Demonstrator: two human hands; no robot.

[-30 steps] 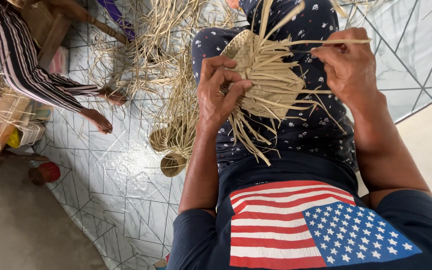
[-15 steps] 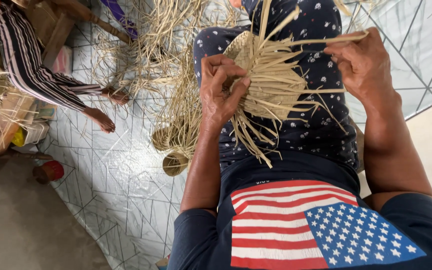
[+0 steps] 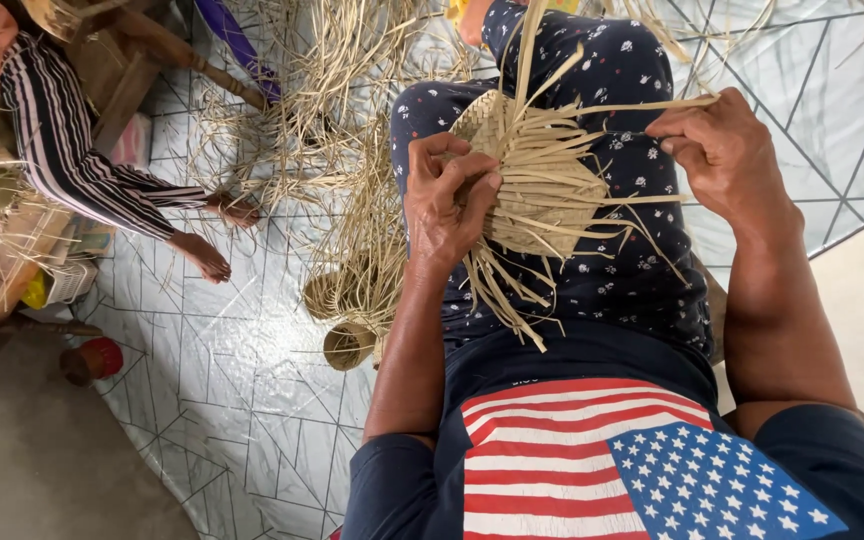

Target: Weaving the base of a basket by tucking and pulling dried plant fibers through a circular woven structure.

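Note:
A half-woven straw basket (image 3: 537, 185) rests on my lap, loose strips sticking out all around it. My left hand (image 3: 449, 200) clasps its left side, fingers curled over the weave. Over at the basket's right, my right hand (image 3: 720, 155) pinches a single straw strip (image 3: 632, 105) that runs across the top of the weave. My legs in dark flowered trousers (image 3: 612, 270) lie under the work.
A heap of loose straw (image 3: 322, 120) covers the patterned floor mat (image 3: 222, 380) ahead. Small woven baskets (image 3: 347, 320) lie beside my left knee. Another person in striped trousers (image 3: 82, 160) sits at the far left. A small red pot (image 3: 92, 360) stands on the bare floor.
My right hand has drawn the strip slightly further right and down across the weave. My left hand keeps its grip, fingers shifting a little on the basket.

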